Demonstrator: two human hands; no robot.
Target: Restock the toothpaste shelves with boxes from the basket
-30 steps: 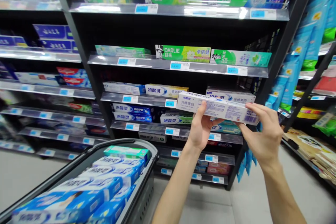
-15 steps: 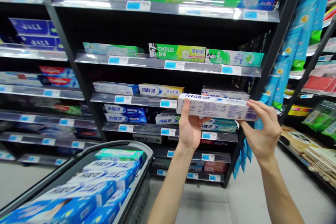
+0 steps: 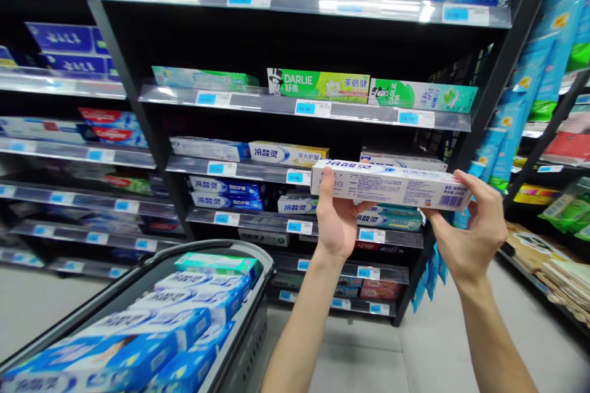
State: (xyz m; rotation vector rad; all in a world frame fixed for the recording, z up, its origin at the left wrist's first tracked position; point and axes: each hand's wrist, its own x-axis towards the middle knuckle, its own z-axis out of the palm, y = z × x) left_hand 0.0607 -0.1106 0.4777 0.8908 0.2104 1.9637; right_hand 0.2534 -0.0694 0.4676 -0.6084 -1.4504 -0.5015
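A long white toothpaste box (image 3: 391,185) is held level in front of the shelves, its printed back and barcode facing me. My left hand (image 3: 338,219) grips its left end, thumb up along the front. At the box's right end my right hand (image 3: 471,228) pinches it by the barcode. Just behind the box, a matching white box (image 3: 403,159) lies on the third shelf (image 3: 239,170).
A grey shopping basket (image 3: 221,313) at lower left holds several blue and white toothpaste boxes (image 3: 152,334). Black shelving carries rows of toothpaste with blue price tags, green Darlie boxes (image 3: 318,85) higher up. Blue packets (image 3: 539,55) hang at right. Grey floor lies below.
The box has been turned and levelled, so that its printed back now faces me. Both hands kept their grip at the ends, the right shifting slightly right.
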